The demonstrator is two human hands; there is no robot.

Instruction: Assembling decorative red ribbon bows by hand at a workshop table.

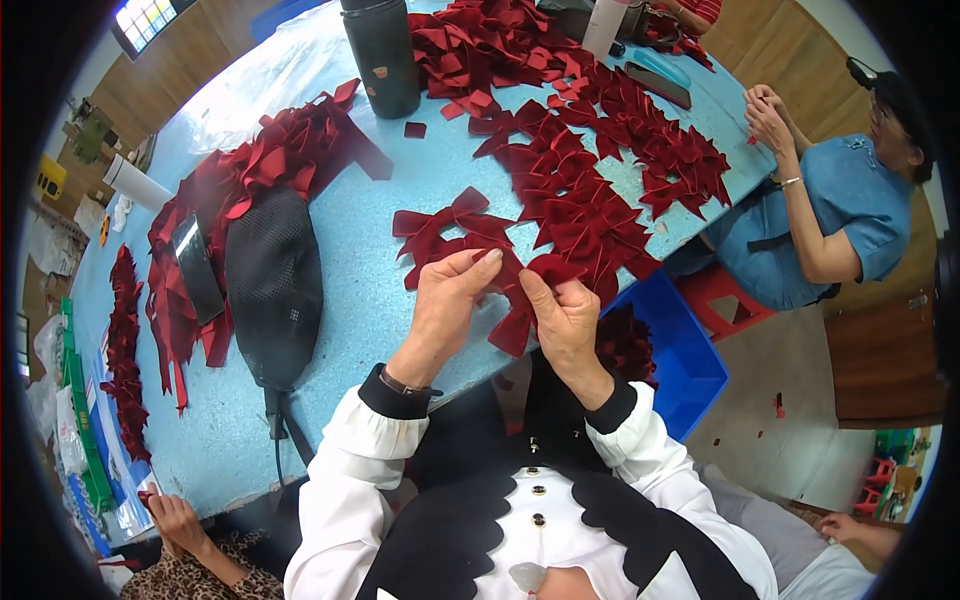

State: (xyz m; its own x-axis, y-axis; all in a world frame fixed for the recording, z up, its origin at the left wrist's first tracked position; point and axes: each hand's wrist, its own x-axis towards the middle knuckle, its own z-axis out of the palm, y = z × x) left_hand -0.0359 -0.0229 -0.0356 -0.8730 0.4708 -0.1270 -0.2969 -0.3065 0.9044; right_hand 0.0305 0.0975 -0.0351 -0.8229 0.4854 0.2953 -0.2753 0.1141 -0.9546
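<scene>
your left hand [447, 300]: pinched shut on the dark red ribbon piece [520, 290], fingertips curled over its top edge, at the near edge of the table.
your right hand [562, 315]: thumb and fingers closed on the same ribbon piece from the other side, the two hands nearly touching.
ribbon piece: held between both hands just above the table edge, a loose tail hanging down between your wrists.
finished bow [455, 222]: lies flat on the table just beyond your left hand, loops spread to both sides.
blue table [380, 300]: light blue top, curving away from you.
blue bin [680, 350]: sits below the table edge to your right, with red pieces inside it.
black mesh bag [273, 285]: lies to your left on the table, a strap trailing toward you.
phone [198, 268]: dark, lies just left of the bag on red ribbons.
ribbon pile [590, 170]: a long heap of red bows runs from near your right hand to the far side.
black bottle [382, 58]: stands upright at the far side.
person in blue [840, 205]: seated at the right, hands raised at the table edge.
another person's hand [175, 520]: at the lower left, by the table edge.
</scene>
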